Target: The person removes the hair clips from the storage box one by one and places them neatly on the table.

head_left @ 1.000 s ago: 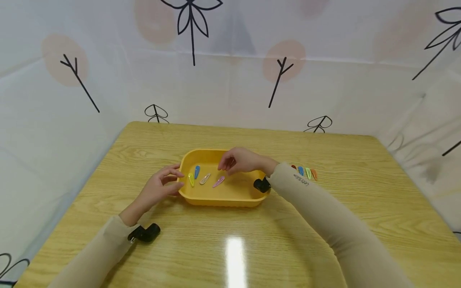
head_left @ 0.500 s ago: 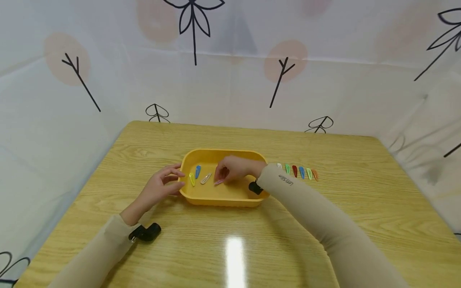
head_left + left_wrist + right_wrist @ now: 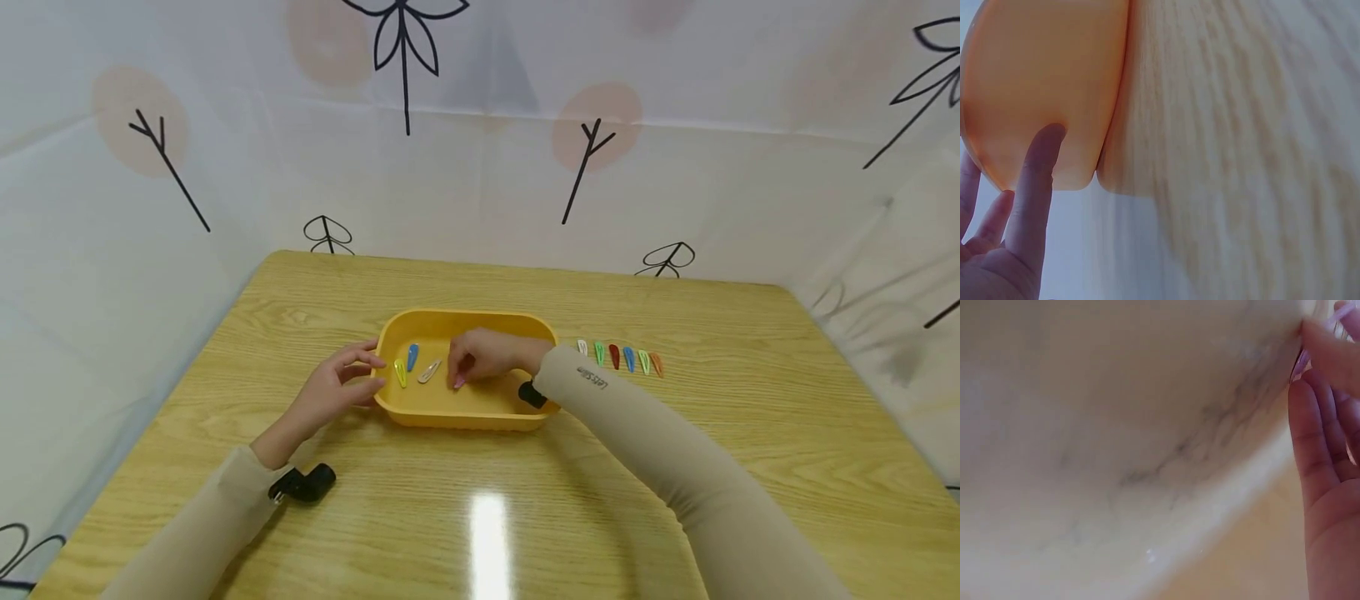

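Note:
In the head view a yellow tray (image 3: 465,421) stands on the wooden table. My right hand (image 3: 487,353) reaches down inside it and pinches a pink hair clip (image 3: 459,381). The right wrist view shows this pink clip (image 3: 1299,364) between thumb and fingers, partly hidden. Left of that hand lie a beige hair clip (image 3: 429,372), a blue hair clip (image 3: 412,357) and a yellow hair clip (image 3: 401,373) on the tray floor. My left hand (image 3: 337,385) rests at the tray's left end with loosely extended fingers. One fingertip touches the outer wall (image 3: 1041,75) in the left wrist view.
Right of the tray, several hair clips lie in a row on the table, among them a white clip (image 3: 582,347), a dark red clip (image 3: 614,357) and an orange clip (image 3: 657,364). A patterned cloth (image 3: 480,192) hangs behind the table (image 3: 420,508).
My right hand has lowered into the tray and taken hold of the pink hair clip, which now stands more upright. The row of clips on the right has come into view. My left hand stays put.

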`<action>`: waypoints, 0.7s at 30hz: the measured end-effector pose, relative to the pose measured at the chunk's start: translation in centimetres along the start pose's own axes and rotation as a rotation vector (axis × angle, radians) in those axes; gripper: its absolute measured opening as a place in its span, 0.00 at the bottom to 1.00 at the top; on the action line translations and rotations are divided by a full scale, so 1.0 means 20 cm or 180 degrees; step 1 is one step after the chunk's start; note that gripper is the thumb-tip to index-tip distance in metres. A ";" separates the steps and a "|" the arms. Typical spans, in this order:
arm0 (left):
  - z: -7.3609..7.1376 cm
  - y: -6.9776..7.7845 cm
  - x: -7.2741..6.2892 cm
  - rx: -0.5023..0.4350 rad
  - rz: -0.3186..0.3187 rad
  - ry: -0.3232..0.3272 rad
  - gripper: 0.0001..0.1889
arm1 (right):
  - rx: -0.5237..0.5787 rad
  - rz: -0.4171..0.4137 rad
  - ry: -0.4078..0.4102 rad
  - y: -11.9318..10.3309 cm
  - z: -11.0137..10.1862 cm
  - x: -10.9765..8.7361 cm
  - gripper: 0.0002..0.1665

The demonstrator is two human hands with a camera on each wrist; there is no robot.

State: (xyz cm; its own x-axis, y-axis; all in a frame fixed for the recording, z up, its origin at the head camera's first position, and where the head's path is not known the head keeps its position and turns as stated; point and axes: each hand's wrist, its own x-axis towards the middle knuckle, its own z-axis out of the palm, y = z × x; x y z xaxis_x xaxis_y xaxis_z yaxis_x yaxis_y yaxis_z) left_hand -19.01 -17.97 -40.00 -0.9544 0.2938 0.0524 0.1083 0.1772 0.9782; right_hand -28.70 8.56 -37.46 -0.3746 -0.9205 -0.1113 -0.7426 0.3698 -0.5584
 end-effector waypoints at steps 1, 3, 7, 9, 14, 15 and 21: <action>0.00 0.00 0.00 -0.0003 0.0001 0.0003 0.18 | -0.0032 -0.0078 0.0032 0.00 0.00 0.00 0.05; 0.00 0.00 0.00 -0.0006 0.0003 0.0007 0.18 | -0.0069 -0.0183 0.0128 0.00 0.00 -0.01 0.09; 0.00 0.00 0.00 -0.0019 0.0016 0.0006 0.18 | -0.0100 0.0043 0.0365 -0.01 -0.01 -0.02 0.06; 0.00 0.00 0.00 -0.0030 0.0021 0.0005 0.18 | -0.0055 0.0338 0.0412 -0.01 -0.01 -0.02 0.05; 0.00 0.00 0.00 -0.0045 0.0024 0.0003 0.18 | -0.0007 0.0807 0.0313 -0.02 0.00 -0.01 0.17; 0.00 0.00 0.00 -0.0046 0.0023 0.0003 0.18 | -0.0030 0.0823 0.0299 -0.02 0.01 -0.01 0.18; 0.00 0.00 -0.01 -0.0054 0.0012 0.0005 0.17 | 0.0026 0.0675 0.0272 -0.02 0.01 0.00 0.12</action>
State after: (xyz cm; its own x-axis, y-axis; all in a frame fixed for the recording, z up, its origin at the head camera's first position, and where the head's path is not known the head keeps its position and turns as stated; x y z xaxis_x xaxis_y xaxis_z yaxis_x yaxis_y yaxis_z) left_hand -18.91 -18.03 -39.96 -0.9544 0.2931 0.0563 0.1070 0.1601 0.9813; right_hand -28.34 8.44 -37.45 -0.5678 -0.8080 -0.1572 -0.6377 0.5526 -0.5366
